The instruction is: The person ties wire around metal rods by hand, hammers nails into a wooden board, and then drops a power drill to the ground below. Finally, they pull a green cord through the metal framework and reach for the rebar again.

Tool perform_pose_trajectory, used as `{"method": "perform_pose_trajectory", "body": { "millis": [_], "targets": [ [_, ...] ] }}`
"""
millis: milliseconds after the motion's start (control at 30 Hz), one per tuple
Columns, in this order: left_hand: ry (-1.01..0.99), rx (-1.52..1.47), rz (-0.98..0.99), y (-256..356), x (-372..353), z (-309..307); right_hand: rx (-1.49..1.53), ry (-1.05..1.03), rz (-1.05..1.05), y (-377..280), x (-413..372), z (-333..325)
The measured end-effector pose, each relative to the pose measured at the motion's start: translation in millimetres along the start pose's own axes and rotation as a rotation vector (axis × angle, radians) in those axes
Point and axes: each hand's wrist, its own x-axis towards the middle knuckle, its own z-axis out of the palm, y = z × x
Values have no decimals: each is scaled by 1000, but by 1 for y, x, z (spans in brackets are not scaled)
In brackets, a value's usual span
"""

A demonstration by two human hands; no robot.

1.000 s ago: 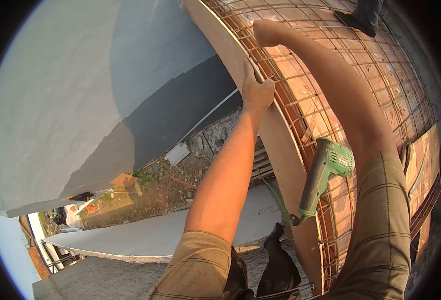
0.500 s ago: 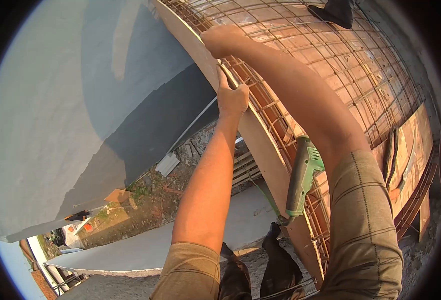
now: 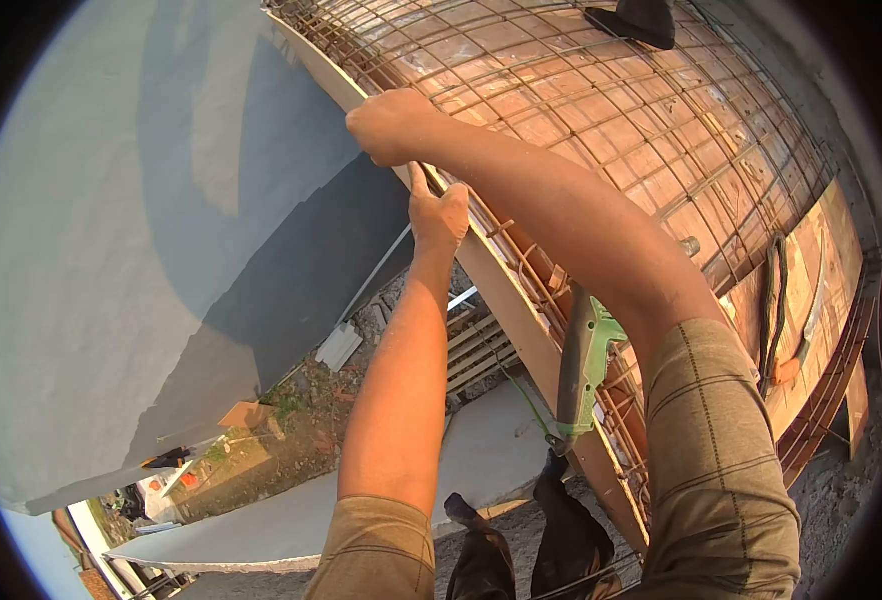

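Observation:
A long wooden board (image 3: 521, 312) stands on edge along the side of the rebar mesh (image 3: 601, 130). My left hand (image 3: 439, 212) grips its top edge, thumb and finger pointing up along it. Just beyond, my right hand (image 3: 391, 125) is closed in a fist at the same edge, its knuckles reaching over the outer face. Whatever is inside that fist is hidden. Under my right forearm, a green corded power tool (image 3: 589, 360) rests against the board and bars, partly covered by the arm.
Left of the board is a drop to rubble-strewn ground (image 3: 301, 405) beside a grey wall (image 3: 91, 250). A dark shoe (image 3: 641, 25) of another person stands on the mesh. An orange-handled blade tool (image 3: 788, 370) lies on plywood at right. My feet show below.
The view has shifted slightly. My right hand has come closer to my left and farther over the board's outer side. My left hand keeps its hold on the board.

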Motion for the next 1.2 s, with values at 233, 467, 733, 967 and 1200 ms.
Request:
{"method": "perform_pose_trajectory", "body": {
  "millis": [233, 467, 733, 967, 1200],
  "targets": [
    [38, -35, -11, 8, -9, 1, 51, -298, 271, 69, -15, -1],
    [-39, 118, 170, -31, 14, -1, 48, -117, 55, -5, -24, 6],
    [67, -16, 37, 12, -8, 4, 134, 59, 266, 45, -6, 7],
    [36, -35, 103, -49, 27, -1, -18, -107, 110, -1, -41, 1],
    [14, -130, 95, -15, 7, 1, 47, 108, 149, 18, -3, 14]
  ]
}}
